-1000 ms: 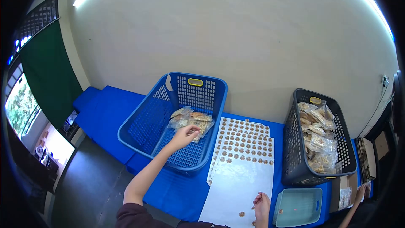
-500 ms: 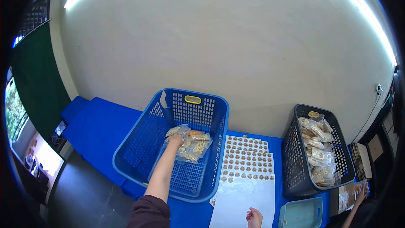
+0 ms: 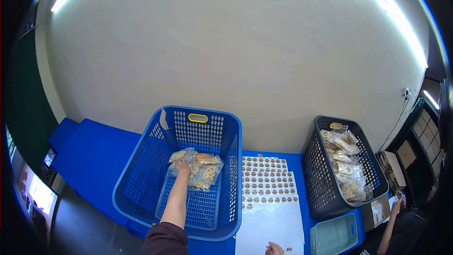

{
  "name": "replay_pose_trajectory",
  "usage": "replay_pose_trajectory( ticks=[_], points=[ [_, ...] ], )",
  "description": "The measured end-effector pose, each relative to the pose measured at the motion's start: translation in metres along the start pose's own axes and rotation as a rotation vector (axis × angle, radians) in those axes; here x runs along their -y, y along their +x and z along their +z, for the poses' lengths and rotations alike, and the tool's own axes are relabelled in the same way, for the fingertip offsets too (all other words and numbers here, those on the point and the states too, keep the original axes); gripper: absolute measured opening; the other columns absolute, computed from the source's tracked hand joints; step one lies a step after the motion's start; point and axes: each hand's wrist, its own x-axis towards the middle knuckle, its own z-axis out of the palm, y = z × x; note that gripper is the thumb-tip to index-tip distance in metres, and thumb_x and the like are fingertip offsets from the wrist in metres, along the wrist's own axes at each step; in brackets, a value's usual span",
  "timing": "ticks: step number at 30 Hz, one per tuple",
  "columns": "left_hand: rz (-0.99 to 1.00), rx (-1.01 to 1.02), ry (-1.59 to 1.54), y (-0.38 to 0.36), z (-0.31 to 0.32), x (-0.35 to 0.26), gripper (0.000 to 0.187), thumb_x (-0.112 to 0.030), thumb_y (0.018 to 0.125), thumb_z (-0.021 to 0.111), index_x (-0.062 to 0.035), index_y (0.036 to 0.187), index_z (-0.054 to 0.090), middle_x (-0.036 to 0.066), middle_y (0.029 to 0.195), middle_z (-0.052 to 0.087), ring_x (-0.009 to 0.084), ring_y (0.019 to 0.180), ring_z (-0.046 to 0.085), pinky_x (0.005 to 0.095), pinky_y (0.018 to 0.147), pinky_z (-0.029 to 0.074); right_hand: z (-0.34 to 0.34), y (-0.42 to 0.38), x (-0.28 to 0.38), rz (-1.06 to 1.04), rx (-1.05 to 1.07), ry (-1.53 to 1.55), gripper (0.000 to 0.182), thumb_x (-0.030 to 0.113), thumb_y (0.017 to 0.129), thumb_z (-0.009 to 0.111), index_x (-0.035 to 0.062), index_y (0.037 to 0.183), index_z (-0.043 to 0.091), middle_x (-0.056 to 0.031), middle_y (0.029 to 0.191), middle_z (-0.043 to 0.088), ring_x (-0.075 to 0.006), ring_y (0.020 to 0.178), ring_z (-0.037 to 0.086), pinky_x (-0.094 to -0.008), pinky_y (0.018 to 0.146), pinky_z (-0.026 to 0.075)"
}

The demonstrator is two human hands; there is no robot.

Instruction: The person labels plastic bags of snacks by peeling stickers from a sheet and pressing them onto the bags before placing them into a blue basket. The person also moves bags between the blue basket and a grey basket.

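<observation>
My left hand [image 3: 183, 166] reaches into the large blue plastic basket [image 3: 177, 233], its fingers resting on clear bags of pale snack pieces [image 3: 206, 169]. One bag [image 3: 182, 155] lies just beyond the fingers; an orange-coloured patch shows among the bags. At the bottom edge of the view, my right hand [image 3: 274, 249] is partly cut off over a white sheet [image 3: 269, 222]. Its fingers are curled together, and anything between them is too small to make out. Beside it is a small round brown sticker [image 3: 289, 250]. Rows of similar stickers [image 3: 268, 179] cover the sheets farther back.
A dark basket [image 3: 317, 193] filled with snack bags stands to the right on the blue-covered table [image 3: 99, 153]. In front of it sits a pale green tray [image 3: 334, 235]. Another person's hand [image 3: 398, 203] is at the far right, by a cardboard box [image 3: 373, 217].
The view has turned, so the baskets appear farther left. My left hand has drawn back slightly across the bags. My right hand is lower in view, and a sticker now shows beside it.
</observation>
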Motion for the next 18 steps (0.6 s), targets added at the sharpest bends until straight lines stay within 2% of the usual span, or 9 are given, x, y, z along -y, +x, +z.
replay_pose_trajectory(
  ticks=[3,6,12,15,18],
  points=[
    [-0.003,-0.038,0.128,0.004,0.007,-0.006,0.045,-0.026,0.084,0.043,-0.0106,0.126,0.042,0.002,0.14,0.019,0.023,0.127,0.019,0.0444,0.097,0.024,-0.004,-0.001,0.0,-0.011,-0.005,0.012,0.021,0.008,0.082,0.051,-0.0043,0.097,0.057,-0.0092,0.077,0.056,-0.0086,0.057,0.046,-0.0171,0.048,0.037],
    [0.064,-0.133,0.148,-0.035,-0.024,-0.014,0.043,-0.023,0.083,0.045,-0.0102,0.124,0.044,0.003,0.132,0.029,0.0208,0.122,0.025,0.0453,0.094,0.026,-0.01,-0.008,0.007,-0.01,-0.015,0.021,0.021,0.008,0.082,0.05,-0.0042,0.097,0.057,-0.0092,0.077,0.056,-0.0087,0.057,0.047,-0.0175,0.048,0.037],
    [0.169,-0.581,-0.172,-0.104,-0.117,-0.029,0.037,-0.011,0.074,0.057,-0.0044,0.11,0.052,0.004,0.117,0.039,0.0223,0.107,0.039,0.0473,0.087,0.035,-0.026,-0.01,0.014,-0.007,-0.003,0.037,0.02,0.009,0.083,0.051,-0.0036,0.097,0.057,-0.0094,0.078,0.057,-0.0094,0.059,0.048,-0.018,0.05,0.038],
    [0.512,-0.924,-0.245,-0.113,-0.142,-0.037,0.041,-0.008,0.071,0.062,0.0006,0.109,0.052,0.007,0.113,0.041,0.0254,0.1,0.046,0.0437,0.083,0.04,-0.036,-0.013,0.015,-0.011,0.037,0.048,0.02,0.008,0.082,0.052,-0.0031,0.098,0.057,-0.0089,0.078,0.057,-0.0097,0.06,0.048,-0.0182,0.051,0.039],
    [0.763,-0.961,-0.673,-0.185,-0.19,-0.061,0.047,-0.007,0.071,0.062,0.0026,0.115,0.048,0.011,0.11,0.043,0.0275,0.094,0.052,0.0386,0.08,0.043,-0.044,-0.001,0.009,0.028,0.065,0.065,0.018,0.01,0.083,0.049,-0.0033,0.094,0.056,-0.0074,0.073,0.056,-0.0104,0.06,0.048,-0.0209,0.055,0.04]
  ],
)
